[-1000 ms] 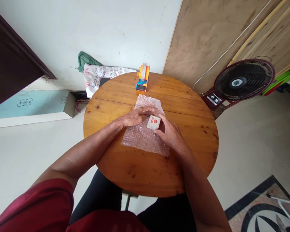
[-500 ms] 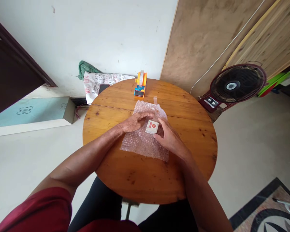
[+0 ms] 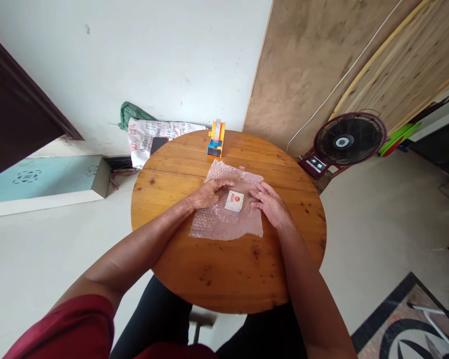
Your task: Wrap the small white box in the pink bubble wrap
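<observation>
A small white box with a red mark (image 3: pixel 234 201) lies on a sheet of bubble wrap (image 3: pixel 224 224) spread on a round wooden table (image 3: pixel 209 264). My left hand (image 3: pixel 208 192) rests on the wrap just left of the box, fingers curled and their tips touching the box's far edge. My right hand (image 3: pixel 272 204) lies flat on the wrap's right side, fingers stretched out, a little apart from the box and holding nothing.
An orange and blue tape dispenser (image 3: pixel 215 139) stands at the table's far edge. Behind the table a printed sack (image 3: pixel 153 134) and green bag lean on the wall. A floor fan (image 3: pixel 346 139) stands to the right. A patterned rug (image 3: pixel 407 319) lies at the lower right.
My right hand has let go of the box and moved to the right, flattening on the wrap. The box now lies flat on the sheet. The wrap's right side has spread out.
</observation>
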Tool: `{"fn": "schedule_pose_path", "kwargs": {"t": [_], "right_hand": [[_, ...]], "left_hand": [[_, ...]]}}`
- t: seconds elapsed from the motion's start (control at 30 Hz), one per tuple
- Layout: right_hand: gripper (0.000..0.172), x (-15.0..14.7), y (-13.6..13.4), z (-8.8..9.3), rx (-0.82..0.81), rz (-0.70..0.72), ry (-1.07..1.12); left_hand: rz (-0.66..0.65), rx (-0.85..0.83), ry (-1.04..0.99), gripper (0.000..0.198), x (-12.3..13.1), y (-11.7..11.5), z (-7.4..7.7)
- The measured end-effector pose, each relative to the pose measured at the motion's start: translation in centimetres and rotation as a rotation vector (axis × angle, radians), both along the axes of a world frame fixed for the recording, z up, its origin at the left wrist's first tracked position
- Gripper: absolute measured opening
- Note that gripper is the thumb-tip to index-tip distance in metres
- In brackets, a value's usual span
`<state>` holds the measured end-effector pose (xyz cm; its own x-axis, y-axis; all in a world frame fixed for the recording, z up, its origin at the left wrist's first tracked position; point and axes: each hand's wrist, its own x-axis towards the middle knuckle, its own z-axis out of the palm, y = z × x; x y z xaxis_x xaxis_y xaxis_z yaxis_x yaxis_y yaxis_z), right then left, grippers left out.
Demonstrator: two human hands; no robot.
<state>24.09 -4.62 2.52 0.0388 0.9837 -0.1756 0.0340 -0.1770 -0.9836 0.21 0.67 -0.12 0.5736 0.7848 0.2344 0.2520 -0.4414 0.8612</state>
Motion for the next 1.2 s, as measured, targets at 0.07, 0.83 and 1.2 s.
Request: {"fn": "schedule_pose_path", "kwargs": {"t": [0.07,0.83,1.2], "right_hand": [[0.057,0.0,-0.1,0.1,-0.004,-0.028,0.036],[0.035,-1.5,1.9,-0.6,0.333,0.031,-1.320],[0.031,-1.0,1.7,-0.6,0.390,0.058,-1.566]], "left_hand": [[0.039,0.110,0.087,0.037,0.0,0.2,0.1],[0.130,0.301,0.586,0.052,-0.8,0.0,1.0],[0.085,0.317,0.656,0.057,-1.1,0.7,0.9]]}}
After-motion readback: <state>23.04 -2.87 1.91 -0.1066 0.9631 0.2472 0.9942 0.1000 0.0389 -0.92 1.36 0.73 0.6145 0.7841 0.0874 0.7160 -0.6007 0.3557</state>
